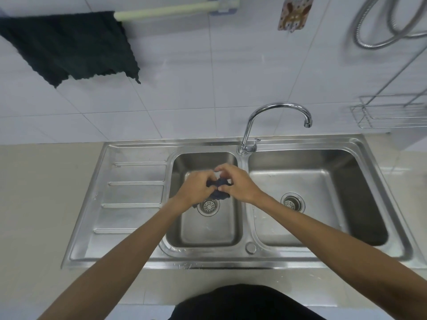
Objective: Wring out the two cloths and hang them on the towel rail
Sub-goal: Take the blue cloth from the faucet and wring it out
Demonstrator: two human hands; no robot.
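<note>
The light is even, cool and soft, with only weak shadows. The steel sink (pixel 323 172) shows dull reflections and the tap (pixel 277 107) bright glints. The wide lens bends straight lines near the edges, and the picture is slightly soft.

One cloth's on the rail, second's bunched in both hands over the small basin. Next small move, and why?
Probably keep twisting in place a moment. Both the left hand and right hand grip the dark blue cloth, wadded above the left basin, so drips fall to its drain. Then lift toward the bare stretch of towel rail beside the hung black cloth.
</note>
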